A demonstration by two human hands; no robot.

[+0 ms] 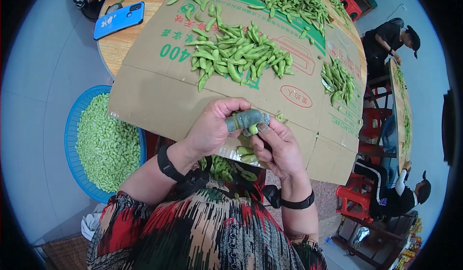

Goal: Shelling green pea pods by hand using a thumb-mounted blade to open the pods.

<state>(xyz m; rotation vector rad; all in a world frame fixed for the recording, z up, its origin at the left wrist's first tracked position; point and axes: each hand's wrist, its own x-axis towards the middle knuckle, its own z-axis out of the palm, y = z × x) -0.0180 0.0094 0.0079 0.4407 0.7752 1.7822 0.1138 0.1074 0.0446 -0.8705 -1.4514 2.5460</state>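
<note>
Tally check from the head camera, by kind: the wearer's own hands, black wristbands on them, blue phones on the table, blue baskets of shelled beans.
Hands: 2 (left hand, right hand)
Black wristbands: 2
Blue phone: 1
Blue basket of shelled beans: 1
Total: 6

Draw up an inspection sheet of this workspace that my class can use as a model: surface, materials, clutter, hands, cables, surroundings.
Surface: wooden table, largely covered by printed cardboard.
Job's things: central pod pile, larger far pile, small right-hand pile; blue basket of shelled beans, left of the table.
Clutter: blue phone on bare wood, upper left.
Hands: left hand and right hand meet around a small green piece; whether pod or bean, cannot tell. A grey-green finger cover shows on the left.
Cables: nothing seen on the table.
Surroundings: at right, second table bearing pods, red stools, and two people in dark clothing.
</note>
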